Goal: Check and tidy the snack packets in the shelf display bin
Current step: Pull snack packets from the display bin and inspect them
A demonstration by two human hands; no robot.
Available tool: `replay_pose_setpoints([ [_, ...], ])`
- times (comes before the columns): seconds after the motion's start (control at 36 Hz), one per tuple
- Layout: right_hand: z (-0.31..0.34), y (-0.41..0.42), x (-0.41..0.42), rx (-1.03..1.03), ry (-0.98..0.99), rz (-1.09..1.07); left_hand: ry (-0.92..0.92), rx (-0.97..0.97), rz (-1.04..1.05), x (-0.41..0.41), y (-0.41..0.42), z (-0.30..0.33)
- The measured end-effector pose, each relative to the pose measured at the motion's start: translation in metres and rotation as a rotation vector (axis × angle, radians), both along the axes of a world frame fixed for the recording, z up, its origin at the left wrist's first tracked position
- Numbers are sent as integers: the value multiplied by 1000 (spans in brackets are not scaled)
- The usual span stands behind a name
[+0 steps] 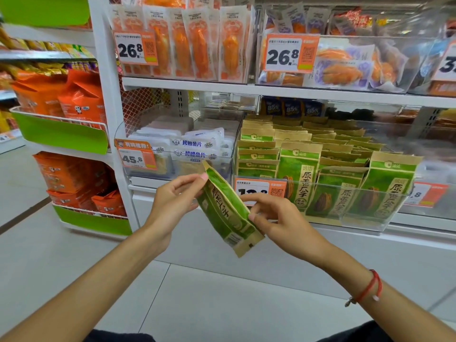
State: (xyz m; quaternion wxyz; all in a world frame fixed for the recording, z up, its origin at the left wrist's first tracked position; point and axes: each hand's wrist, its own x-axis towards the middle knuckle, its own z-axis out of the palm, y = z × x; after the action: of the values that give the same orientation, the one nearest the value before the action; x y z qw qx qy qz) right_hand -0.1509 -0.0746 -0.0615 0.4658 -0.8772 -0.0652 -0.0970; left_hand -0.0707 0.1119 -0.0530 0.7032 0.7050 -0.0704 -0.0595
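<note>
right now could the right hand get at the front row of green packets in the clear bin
Probably not at once. The right hand pinches the lower end of the held green packet, as the left hand does the top. The bin is open-topped and nothing blocks the front row; it needs freeing first.

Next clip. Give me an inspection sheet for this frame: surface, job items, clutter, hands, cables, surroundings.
Surface: white shelf unit; clear display bin on the lower shelf.
Job's things: one green sunflower seed packet held tilted in front of the bin; matching packets in the bin stand upright in rows.
Clutter: nothing seen.
Grippers: left hand pinches the packet's upper end; right hand pinches its lower edge.
Cables: nothing seen.
Surroundings: white fish slice packets in the bin to the left; orange packets on the shelf above; orange bags in a side rack; red wrist cord.
</note>
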Motion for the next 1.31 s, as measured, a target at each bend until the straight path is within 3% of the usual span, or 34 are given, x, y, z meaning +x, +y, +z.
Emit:
replay_pose_setpoints([
  [0.11,2,-4,-1,230,57,18,122,45,9,4,3,1],
  [0.22,5,-7,0,476,92,31,234,84,-138,2,3,3],
  [0.31,6,-9,0,532,134,51,262,31,-273,-2,2,4],
  [0.56,0,-14,3,370,214,-64,47,50,-135,-7,-4,6],
  [0.81,-1,-10,4,379,86,-69,13,45,-195,-11,-9,4],
  [1.06,-1,-4,2,146,-305,-238,79,-146,43,-19,-13,0],
  [1.31,-4,5,1,-163,-644,-255,93,-50,-266,-30,-19,10],
])
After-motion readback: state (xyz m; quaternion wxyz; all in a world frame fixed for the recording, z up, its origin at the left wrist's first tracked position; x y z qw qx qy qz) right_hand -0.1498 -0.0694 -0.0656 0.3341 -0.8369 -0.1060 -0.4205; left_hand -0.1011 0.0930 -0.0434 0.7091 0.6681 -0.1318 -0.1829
